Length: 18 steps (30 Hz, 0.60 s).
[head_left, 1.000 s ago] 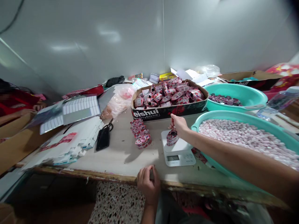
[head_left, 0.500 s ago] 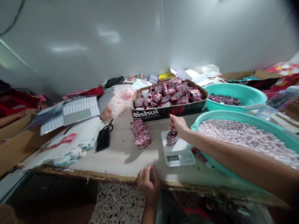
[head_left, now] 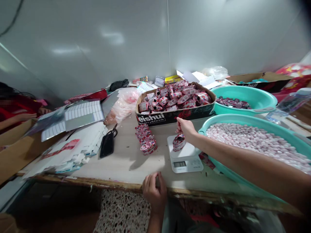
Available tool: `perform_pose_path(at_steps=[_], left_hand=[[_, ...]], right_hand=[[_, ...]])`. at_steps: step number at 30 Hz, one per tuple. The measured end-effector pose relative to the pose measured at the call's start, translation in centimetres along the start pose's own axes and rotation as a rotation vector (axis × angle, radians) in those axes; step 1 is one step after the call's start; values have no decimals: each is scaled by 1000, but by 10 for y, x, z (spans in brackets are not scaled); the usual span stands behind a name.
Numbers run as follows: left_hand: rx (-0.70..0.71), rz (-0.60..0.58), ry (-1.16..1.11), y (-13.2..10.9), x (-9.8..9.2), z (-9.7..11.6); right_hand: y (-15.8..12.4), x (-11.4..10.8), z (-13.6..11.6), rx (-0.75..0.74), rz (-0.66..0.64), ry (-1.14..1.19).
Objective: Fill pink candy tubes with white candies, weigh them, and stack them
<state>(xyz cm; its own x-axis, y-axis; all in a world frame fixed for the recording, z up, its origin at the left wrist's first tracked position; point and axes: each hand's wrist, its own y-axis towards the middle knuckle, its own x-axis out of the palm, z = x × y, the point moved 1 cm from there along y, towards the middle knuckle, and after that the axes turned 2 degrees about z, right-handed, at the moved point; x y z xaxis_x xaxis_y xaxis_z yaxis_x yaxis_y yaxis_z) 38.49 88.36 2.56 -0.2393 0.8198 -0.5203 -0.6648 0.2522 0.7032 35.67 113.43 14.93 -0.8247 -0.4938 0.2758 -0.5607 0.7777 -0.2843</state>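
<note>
My right hand (head_left: pixel 186 128) is over a small red-and-pink patterned container (head_left: pixel 178 143), its fingertips pinched together. Whatever they may hold is hidden. That container stands on a white digital scale (head_left: pixel 186 164) with lit digits, its dark opening facing up. On the table's front edge rests my left hand (head_left: pixel 155 189), fingers curled in and nothing visible in them. Left of the scale is a row of several similar containers (head_left: pixel 148 147) with pink caps. Close by my right forearm, a turquoise basin (head_left: pixel 206 122) holds many wrapped white-pink candies (head_left: pixel 252 139).
A carton (head_left: pixel 175 119) full of patterned containers stands behind the scale. Another turquoise basin (head_left: pixel 263 102) holds dark pink caps. At left lie a black phone (head_left: pixel 107 144), flattened white boxes (head_left: pixel 70 152) and label sheets (head_left: pixel 82 111). A person in red (head_left: pixel 17 110) sits far left.
Almost nothing differs. My right hand stays over the container on the scale with only a slight shift of the fingers, and my left hand keeps still. The camera view has moved a little.
</note>
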Motion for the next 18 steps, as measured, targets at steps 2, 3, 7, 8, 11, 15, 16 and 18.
perform_pose_path(at_steps=[2,3,7,8,11,15,16,18], left_hand=[[-3,0,5,-1,0,-1],[-6,-2,8,-2,1,-2],[-10,-5,12,-3,1,-2],[-9,-3,11,-2,1,-2],[-7,2,13,-1,0,-1],[-10,-12,16,-1,0,-1],[-10,-15,17,-1,0,-1],[-8,-16,21,-1,0,0]], right_hand=[[1,-1,2,-3,1,-5],[1,-2,2,-3,1,-9],[-1,-2,3,21,5,-27],[-2,-2,3,30,5,-27],[-4,-2,2,49,1,-19],[-4,-2,2,59,-7,-15],[-4,-3,3,59,-10,-18],[-3,-4,3,54,-21,-25]])
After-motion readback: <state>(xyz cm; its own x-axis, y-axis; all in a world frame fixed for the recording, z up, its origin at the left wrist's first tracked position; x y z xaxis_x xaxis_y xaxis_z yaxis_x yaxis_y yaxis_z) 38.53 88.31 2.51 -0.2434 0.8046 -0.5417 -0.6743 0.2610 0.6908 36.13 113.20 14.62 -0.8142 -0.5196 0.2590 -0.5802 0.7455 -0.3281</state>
